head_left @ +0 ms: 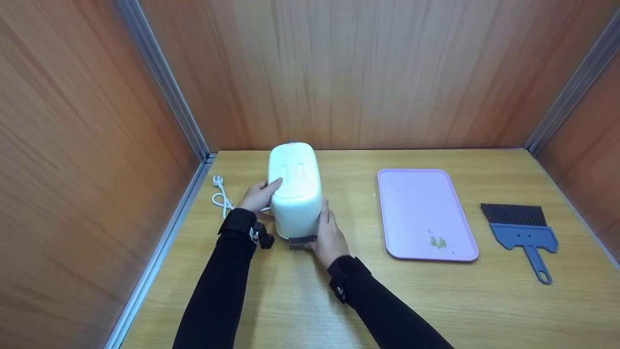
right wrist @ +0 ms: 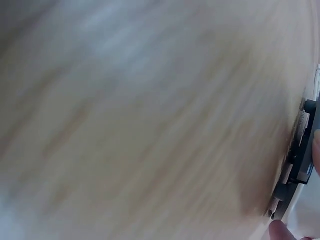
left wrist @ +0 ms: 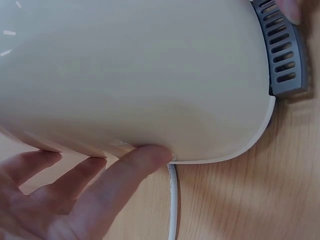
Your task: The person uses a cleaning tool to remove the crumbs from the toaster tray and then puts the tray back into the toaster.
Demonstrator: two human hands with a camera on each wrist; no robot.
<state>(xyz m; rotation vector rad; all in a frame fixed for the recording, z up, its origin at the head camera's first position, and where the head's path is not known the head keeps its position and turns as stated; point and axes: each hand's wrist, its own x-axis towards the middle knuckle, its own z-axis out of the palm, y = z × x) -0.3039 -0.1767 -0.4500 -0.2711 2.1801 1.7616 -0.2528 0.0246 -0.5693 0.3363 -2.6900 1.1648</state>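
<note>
A white toaster-like appliance (head_left: 295, 208) with rounded edges stands on the table between both hands. At its near lower end is a grey slotted piece (head_left: 301, 241), seen larger in the left wrist view (left wrist: 284, 52). My left hand (head_left: 259, 198) holds the left side, its thumb over the top edge; in the left wrist view its fingers (left wrist: 117, 187) press the pale wall. My right hand (head_left: 330, 240) lies along the right side, thumb near the slotted piece. The right wrist view is blurred, with fingertips (right wrist: 281, 230) beside dark parts (right wrist: 300, 160). The underside is hidden.
A white cord with a plug (head_left: 218, 181) lies left of the appliance. To the right is a lilac tray (head_left: 421, 208) with small greenish marks, then a blue brush (head_left: 523, 236) with dark bristles. Wooden panels (head_left: 348, 72) enclose the back and sides.
</note>
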